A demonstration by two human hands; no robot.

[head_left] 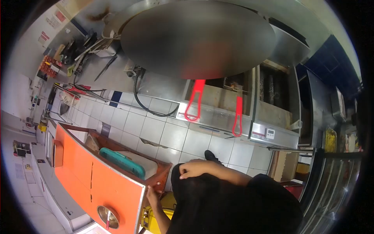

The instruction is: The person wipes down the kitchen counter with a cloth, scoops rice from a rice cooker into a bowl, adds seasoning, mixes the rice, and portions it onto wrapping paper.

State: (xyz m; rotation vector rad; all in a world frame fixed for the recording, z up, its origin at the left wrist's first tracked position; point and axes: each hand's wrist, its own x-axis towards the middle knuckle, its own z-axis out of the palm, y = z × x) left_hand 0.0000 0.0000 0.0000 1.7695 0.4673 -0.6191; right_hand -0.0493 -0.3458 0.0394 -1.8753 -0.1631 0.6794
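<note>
My left hand [153, 196] is at the metal-edged corner of the orange counter [74, 167], its fingertips slightly apart and close to or touching the edge. Nothing shows in it. My right hand [188, 169] rests on my dark-clothed leg, fingers loosely extended and holding nothing. A steel bowl [102, 213] with a red-handled utensil [108, 223] in it sits on the counter near my left hand. Below the counter top, a teal tray or lid [122, 162] lies over a white container [156, 167]. Something yellow [156, 221] stands under my left forearm.
Across the tiled floor [144, 124] is a steel fryer unit [272, 105] with two red basket handles [198, 99] sticking out. A black hose [136, 93] hangs beside it. Tongs [106, 68] lie on the steel worktop [119, 74]. A large blurred oval hides the top middle.
</note>
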